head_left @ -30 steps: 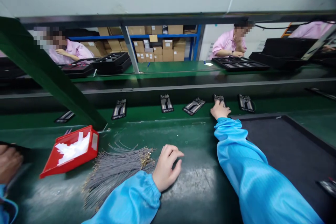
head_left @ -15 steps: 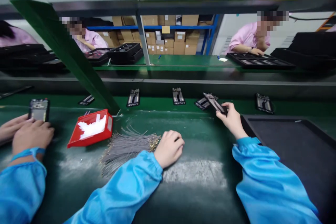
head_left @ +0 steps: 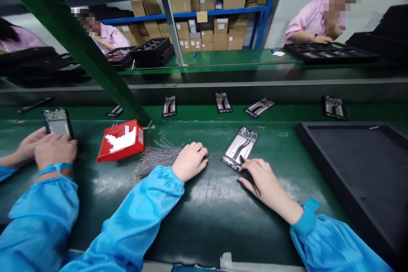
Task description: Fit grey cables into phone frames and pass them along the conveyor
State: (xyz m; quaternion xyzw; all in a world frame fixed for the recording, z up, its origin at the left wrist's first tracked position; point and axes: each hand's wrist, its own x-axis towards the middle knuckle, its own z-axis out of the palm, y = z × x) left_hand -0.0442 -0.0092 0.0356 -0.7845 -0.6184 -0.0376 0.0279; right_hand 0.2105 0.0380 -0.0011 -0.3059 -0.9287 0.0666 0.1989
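My left hand (head_left: 190, 161) is closed at the right end of a bundle of thin grey cables (head_left: 159, 158), and a fine cable end (head_left: 210, 157) pokes out past its fingertips. An opened phone body (head_left: 241, 148) lies tilted on the green bench, with a dark flex strip across its pale middle. My right hand (head_left: 263, 180) grips slim black tweezers (head_left: 251, 179), whose tip reaches the phone's lower right edge. Left of the cables sits a red bin (head_left: 139, 140) holding white paper strips (head_left: 123, 139).
Several phone bodies lie along the back strip, among them one (head_left: 259, 107) behind my right hand. A black tray (head_left: 357, 170) stands at right. A co-worker's hands (head_left: 55, 148) hold another phone (head_left: 58, 122) at left. A green post (head_left: 79, 51) slants across the left side.
My right hand has put the phone body it held down onto the bench and now has tweezers at it. My left hand has shifted slightly; a cable end now shows at its fingers. The view has tilted down.
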